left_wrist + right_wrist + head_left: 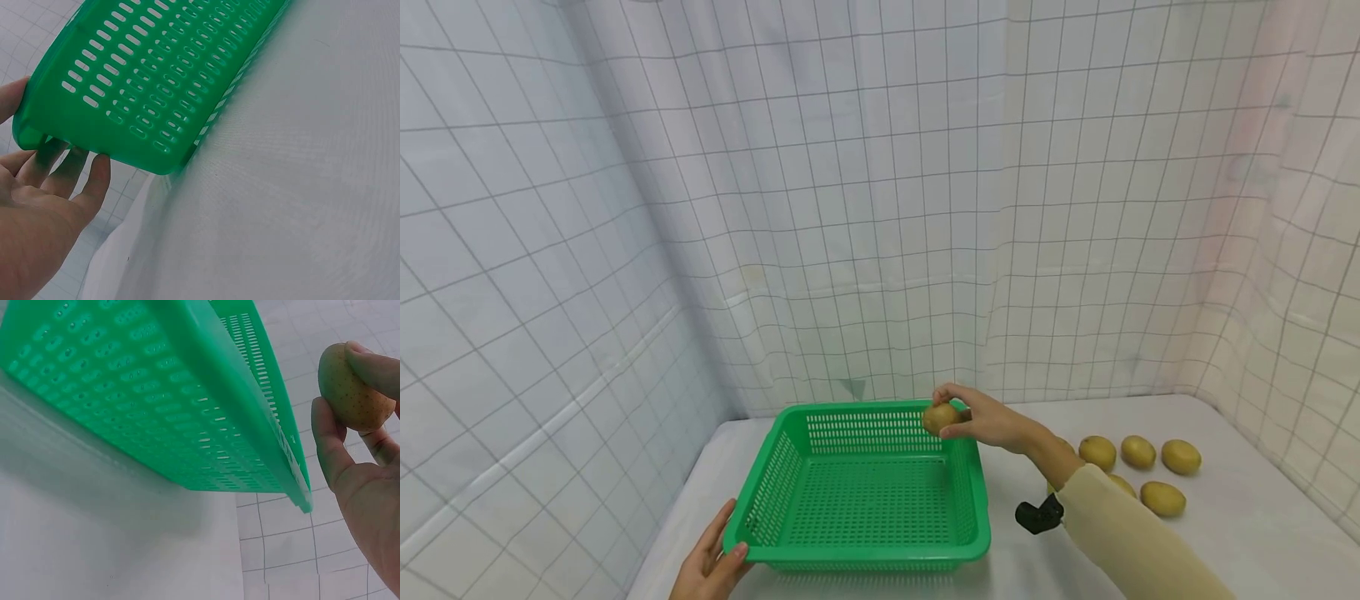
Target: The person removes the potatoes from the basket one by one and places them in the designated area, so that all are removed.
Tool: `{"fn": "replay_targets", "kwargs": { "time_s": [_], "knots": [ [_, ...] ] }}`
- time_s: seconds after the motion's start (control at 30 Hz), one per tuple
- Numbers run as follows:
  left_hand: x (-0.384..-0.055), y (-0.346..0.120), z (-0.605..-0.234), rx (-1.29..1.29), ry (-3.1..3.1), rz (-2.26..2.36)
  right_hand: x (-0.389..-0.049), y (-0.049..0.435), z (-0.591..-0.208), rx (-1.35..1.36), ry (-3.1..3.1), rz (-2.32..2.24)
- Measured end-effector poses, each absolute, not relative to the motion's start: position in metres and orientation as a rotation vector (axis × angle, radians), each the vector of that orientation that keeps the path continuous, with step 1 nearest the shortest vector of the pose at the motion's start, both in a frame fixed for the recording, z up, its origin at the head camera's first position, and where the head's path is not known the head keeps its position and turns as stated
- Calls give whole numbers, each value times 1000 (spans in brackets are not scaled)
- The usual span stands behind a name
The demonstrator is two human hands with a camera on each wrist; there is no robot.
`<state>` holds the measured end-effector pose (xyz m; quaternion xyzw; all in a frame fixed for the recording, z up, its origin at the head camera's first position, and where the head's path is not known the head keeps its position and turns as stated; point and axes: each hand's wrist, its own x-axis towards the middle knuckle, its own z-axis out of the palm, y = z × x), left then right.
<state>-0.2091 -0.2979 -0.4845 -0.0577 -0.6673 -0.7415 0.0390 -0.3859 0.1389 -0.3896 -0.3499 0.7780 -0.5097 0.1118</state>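
Note:
My right hand (pixel 988 421) pinches a potato (pixel 940 418) between thumb and fingertips, over the far right corner of a green plastic basket (pixel 865 553). In the right wrist view the potato (pixel 353 387) shows brown specks and sits above the level of the rim. The basket is rectangular, with slotted walls, and nothing lies on its slotted floor. At its near left corner my left hand (pixel 711 562) holds the rim, thumb on top. In the left wrist view the fingers (pixel 94 181) of that hand curl at the corner from outside.
Several potatoes (pixel 1162 498) lie on the white table (pixel 1247 517) to the right of the basket, some partly hidden by the right forearm. A black device (pixel 1039 515) shows at the right wrist. Gridded white sheets (pixel 865 208) hang behind and on both sides.

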Motion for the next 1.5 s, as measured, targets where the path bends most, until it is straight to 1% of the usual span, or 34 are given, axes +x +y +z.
{"fn": "replay_targets", "kwargs": {
  "time_s": [0.1,0.33,0.57,0.87,1.07,1.3,1.5],
  "knots": [
    [-209,-298,-485,-200,-2035,-2284,-386,143,-392,-1008,2273,-1508],
    [-211,-299,-487,-140,-2050,-2273,-385,156,-398,-951,2274,-1528],
    [-213,-300,-490,-135,-2049,-2285,-381,170,-402,-885,2272,-1536],
    [-214,-300,-490,-22,-2050,-2307,-374,182,-402,-809,2303,-1546],
    [-214,-302,-492,7,-2039,-2323,-374,191,-410,-822,2311,-1558],
    [-214,-303,-492,-4,-2026,-2325,-370,201,-413,-777,2347,-1542],
    [-215,-302,-489,15,-2039,-2293,-369,216,-418,-844,2403,-1491]
  ]
}}
